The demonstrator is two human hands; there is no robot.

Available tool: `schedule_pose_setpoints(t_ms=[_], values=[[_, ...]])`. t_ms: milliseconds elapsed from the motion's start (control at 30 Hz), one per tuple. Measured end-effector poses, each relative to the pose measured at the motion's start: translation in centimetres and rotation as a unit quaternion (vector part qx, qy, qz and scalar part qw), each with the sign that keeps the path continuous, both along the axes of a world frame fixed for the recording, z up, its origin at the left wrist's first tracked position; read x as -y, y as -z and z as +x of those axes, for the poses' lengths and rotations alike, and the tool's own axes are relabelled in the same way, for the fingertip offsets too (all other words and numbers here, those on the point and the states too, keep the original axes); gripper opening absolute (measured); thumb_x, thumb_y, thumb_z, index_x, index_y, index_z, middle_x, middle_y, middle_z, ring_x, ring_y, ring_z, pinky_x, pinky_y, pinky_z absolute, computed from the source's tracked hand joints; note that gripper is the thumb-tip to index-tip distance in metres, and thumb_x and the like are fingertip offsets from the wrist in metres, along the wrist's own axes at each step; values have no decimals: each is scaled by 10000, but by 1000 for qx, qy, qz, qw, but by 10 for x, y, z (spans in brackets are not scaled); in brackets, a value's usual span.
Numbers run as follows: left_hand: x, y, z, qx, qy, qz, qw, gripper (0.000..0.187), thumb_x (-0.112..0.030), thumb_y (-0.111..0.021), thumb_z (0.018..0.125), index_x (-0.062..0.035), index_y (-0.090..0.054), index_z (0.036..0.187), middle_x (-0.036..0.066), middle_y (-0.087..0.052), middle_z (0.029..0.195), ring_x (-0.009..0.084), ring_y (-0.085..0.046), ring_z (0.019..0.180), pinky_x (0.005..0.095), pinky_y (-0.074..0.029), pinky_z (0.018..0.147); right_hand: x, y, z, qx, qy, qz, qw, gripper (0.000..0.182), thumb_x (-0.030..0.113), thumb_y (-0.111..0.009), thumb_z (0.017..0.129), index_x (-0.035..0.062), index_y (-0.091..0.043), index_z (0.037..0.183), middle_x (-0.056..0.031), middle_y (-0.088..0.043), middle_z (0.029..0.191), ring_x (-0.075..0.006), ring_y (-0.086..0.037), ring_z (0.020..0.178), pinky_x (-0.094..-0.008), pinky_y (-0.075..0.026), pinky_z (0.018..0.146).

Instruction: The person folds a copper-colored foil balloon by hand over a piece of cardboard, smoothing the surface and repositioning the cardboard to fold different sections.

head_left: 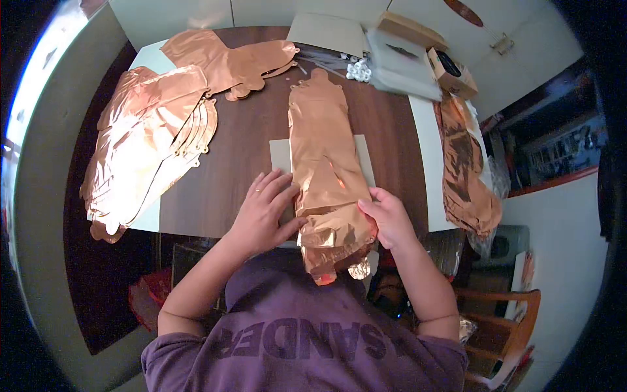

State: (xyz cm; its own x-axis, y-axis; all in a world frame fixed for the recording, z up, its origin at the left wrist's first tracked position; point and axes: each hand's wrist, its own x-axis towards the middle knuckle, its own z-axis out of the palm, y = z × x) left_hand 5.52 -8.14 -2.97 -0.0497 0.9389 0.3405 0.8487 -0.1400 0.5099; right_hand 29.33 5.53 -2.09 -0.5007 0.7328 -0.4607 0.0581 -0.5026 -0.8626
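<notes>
A flat, uninflated copper-coloured foil balloon (pixel 321 137) lies lengthwise in front of me over a pale board (pixel 281 155). Its near end is folded and crinkled, and hangs past the table's front edge. My left hand (pixel 266 208) rests along the balloon's left edge, fingers stretched out and apart, the thumb at the creased part. With my right hand (pixel 389 219) I pinch the right edge, thumb on top and the other fingers partly hidden underneath.
More flat foil balloons (pixel 140 130) are piled on the left, others (pixel 228 62) behind them. At the right edge lies crumpled copper foil (pixel 465 170). Clear plastic bags (pixel 401 62), a cardboard box (pixel 452 73) and small white pieces (pixel 359 70) sit at the back. A wooden chair (pixel 516 326) stands lower right.
</notes>
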Motion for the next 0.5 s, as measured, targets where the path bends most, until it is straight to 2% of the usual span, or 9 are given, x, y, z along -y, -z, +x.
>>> schedule_pose_setpoints(t_ms=[67, 100, 167, 200, 233, 300, 333, 433, 500], values=[[3, 0, 4, 68, 0, 30, 997, 542, -229, -750, 836, -33, -557, 1303, 180, -596, 1274, 332, -585, 1190, 453, -459, 1028, -8, 12, 8, 4, -17, -21, 1000, 225, 88, -638, 940, -12, -576, 1131, -86, -693, 933, -132, -663, 789, -270, -549, 702], [5, 0, 7, 162, -43, 1, 986, 515, -201, -733, 856, -28, -553, 1306, 171, -612, 1242, 297, -611, 1137, 418, -487, 982, -10, 13, 8, 6, -26, -30, 999, 181, 97, -643, 939, 2, -594, 1085, -77, -689, 928, -130, -658, 786, -271, -548, 713], [9, -5, 11, 341, -128, -55, 930, 461, -146, -699, 897, -19, -545, 1313, 152, -645, 1177, 225, -661, 1030, 347, -542, 890, -9, 8, 7, -33, -11, -53, 998, 128, 119, -646, 943, 27, -599, 1020, -60, -680, 912, -125, -651, 778, -271, -546, 725], [9, -16, 11, 369, -122, -54, 920, 466, -139, -627, 962, -15, -469, 1382, 136, -660, 1110, 170, -664, 965, 307, -556, 835, -7, 3, 5, -53, -5, -64, 997, 109, 130, -647, 945, 40, -601, 987, -51, -675, 904, -122, -647, 774, -271, -545, 731], [7, -22, 11, 465, -120, -95, 872, 492, -140, -620, 966, -17, -436, 1405, 141, -656, 1111, 178, -664, 965, 312, -557, 834, -5, -3, 3, -63, -4, -71, 995, 112, 139, -645, 948, 40, -601, 980, -49, -676, 905, -121, -647, 775, -272, -545, 732], [4, -28, 11, 636, -114, -173, 743, 545, -142, -606, 975, -22, -369, 1451, 152, -649, 1112, 193, -664, 965, 323, -560, 831, -1, -10, 1, -85, -6, -87, 993, 122, 156, -642, 954, 41, -601, 966, -46, -677, 906, -120, -648, 777, -274, -546, 733], [1, -25, 12, 666, -107, -181, 716, 582, -136, -583, 986, -37, -301, 1486, 162, -656, 1070, 200, -668, 921, 328, -562, 792, 0, -8, 2, -82, -11, -87, 993, 128, 166, -641, 956, 44, -603, 965, -38, -671, 889, -112, -638, 761, -265, -536, 716], [-7, -27, 12, 648, -98, -199, 728, 585, -88, -596, 969, -17, -316, 1478, 132, -682, 973, 184, -676, 867, 308, -558, 747, 2, 3, 9, -71, -29, -83, 994, 144, 191, -644, 960, 52, -608, 958, -13, -648, 833, -87, -600, 705, -237, -497, 654], [-12, -23, 10, 603, -98, -198, 767, 617, -47, -609, 949, 2, -302, 1482, 117, -693, 921, 171, -678, 831, 289, -551, 722, 1, 10, 14, -59, -47, -79, 994, 150, 201, -651, 959, 57, -611, 945, 4, -626, 792, -70, -563, 657, -218, -459, 603]])
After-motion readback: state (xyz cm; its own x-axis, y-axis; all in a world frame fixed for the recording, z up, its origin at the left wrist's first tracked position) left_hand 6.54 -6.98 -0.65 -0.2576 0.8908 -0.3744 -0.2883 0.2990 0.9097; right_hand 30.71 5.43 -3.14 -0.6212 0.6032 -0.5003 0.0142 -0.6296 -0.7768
